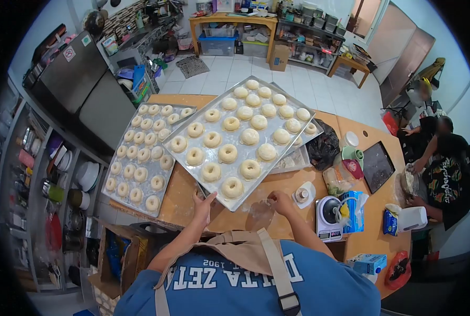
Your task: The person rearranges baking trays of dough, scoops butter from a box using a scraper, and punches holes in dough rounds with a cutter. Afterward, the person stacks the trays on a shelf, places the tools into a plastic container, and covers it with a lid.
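A large metal baking tray (193, 167) carries rows of dough rings, such as a dough ring (232, 187) at its near corner, and rounder dough pieces farther back. My left hand (203, 208) grips its near-left edge, thumb at the rim and the other fingers partly hidden. To the right of that corner, just above the floury tabletop, my right hand (281, 203) is closed and apart from the tray; anything in its fingers is hidden. Beside it stands a small whitish round item (301, 195) on a white sheet.
Another dough-filled tray (146, 196) lies left on the wooden table (361, 126). To the right are a kitchen scale (330, 231), a blue carton (354, 210), a black plastic bag (324, 145) and a dark tray (378, 167). Another person (445, 174) works over a bowl at far right.
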`<state>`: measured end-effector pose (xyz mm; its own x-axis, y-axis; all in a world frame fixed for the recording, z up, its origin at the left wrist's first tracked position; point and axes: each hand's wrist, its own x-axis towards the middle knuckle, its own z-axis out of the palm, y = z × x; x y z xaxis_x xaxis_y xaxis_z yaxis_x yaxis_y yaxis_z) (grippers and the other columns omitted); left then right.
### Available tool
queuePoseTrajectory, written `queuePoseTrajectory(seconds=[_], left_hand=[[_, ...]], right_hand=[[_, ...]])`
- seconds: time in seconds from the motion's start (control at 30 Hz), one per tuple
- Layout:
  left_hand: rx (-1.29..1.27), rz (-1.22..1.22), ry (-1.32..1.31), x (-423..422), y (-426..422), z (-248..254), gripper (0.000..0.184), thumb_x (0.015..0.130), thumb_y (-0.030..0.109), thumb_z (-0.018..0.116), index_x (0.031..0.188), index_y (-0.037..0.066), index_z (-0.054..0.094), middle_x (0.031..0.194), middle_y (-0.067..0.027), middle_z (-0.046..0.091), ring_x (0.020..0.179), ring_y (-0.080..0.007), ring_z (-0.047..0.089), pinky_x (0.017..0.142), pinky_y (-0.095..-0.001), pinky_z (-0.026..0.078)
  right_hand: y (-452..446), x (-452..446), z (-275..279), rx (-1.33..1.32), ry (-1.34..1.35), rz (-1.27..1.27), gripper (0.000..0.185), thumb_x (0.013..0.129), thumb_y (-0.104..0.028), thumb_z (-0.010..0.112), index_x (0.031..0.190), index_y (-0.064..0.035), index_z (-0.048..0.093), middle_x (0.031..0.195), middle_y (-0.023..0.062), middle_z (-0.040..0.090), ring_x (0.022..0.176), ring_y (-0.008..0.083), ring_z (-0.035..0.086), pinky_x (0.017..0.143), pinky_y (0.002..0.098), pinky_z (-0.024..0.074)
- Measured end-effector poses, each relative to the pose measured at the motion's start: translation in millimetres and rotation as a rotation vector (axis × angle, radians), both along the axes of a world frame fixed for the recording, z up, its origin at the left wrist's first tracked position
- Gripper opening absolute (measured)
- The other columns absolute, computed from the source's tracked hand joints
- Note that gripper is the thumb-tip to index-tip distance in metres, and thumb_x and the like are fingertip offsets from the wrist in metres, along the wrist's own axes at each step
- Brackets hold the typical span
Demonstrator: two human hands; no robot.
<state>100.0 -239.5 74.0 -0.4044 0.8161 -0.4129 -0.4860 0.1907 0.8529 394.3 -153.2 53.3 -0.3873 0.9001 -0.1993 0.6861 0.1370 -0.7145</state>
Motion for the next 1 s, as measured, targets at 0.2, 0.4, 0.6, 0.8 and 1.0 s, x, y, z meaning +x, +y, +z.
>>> queuePoseTrajectory(seconds=[0.2,0.4,0.6,0.8,1.0], left_hand=[[-0.118,0.103,0.001,-9,-19,11,0.075,0.082,0.024,0.061,0.134,0.012,0.009,0.133,-0.0111,0.034,0.108,-0.0174,0.042,0.082,-0.0320,0.037],[0.036,0.245,0.181,-37,-31,-3,0.061,0.085,0.019,0.058,0.131,0.011,0.020,0.132,-0.0129,0.033,0.113,-0.0197,0.040,0.089,-0.0325,0.036],[0.251,0.275,0.395,-36,-5,23,0.039,0.087,0.019,0.054,0.121,0.007,0.039,0.119,-0.0064,0.046,0.105,-0.0143,0.045,0.083,-0.0291,0.037],[0.273,0.170,0.397,-43,-25,34,0.021,0.086,0.013,0.057,0.104,0.005,0.051,0.099,-0.0033,0.053,0.091,-0.0101,0.049,0.080,-0.0229,0.039],[0.231,0.160,0.313,-41,-42,27,0.011,0.085,0.012,0.059,0.092,0.008,0.051,0.088,0.0004,0.052,0.077,-0.0063,0.048,0.066,-0.0189,0.038]], right_hand=[[-15,2,2,0.008,-0.019,-0.035,0.018,0.079,-0.019,0.055,0.088,-0.0033,0.058,0.084,0.0182,0.061,0.081,0.0342,0.058,0.070,0.0409,0.0447],[-30,-5,22,0.103,0.059,-0.165,0.018,0.085,-0.020,0.052,0.083,-0.0020,0.053,0.078,0.0196,0.058,0.075,0.0360,0.055,0.064,0.0420,0.0415],[0,-22,64,0.210,0.090,-0.213,0.026,0.084,-0.026,0.054,0.075,-0.0016,0.056,0.073,0.0193,0.057,0.067,0.0345,0.055,0.059,0.0421,0.0407],[-3,-20,49,0.116,0.095,-0.075,0.023,0.075,-0.023,0.066,0.072,-0.0012,0.063,0.067,0.0137,0.061,0.060,0.0241,0.058,0.056,0.0335,0.0445],[-14,-19,34,-0.011,0.258,-0.152,0.017,0.075,-0.017,0.067,0.072,-0.0003,0.064,0.067,0.0085,0.063,0.062,0.0146,0.059,0.058,0.0279,0.0455]])
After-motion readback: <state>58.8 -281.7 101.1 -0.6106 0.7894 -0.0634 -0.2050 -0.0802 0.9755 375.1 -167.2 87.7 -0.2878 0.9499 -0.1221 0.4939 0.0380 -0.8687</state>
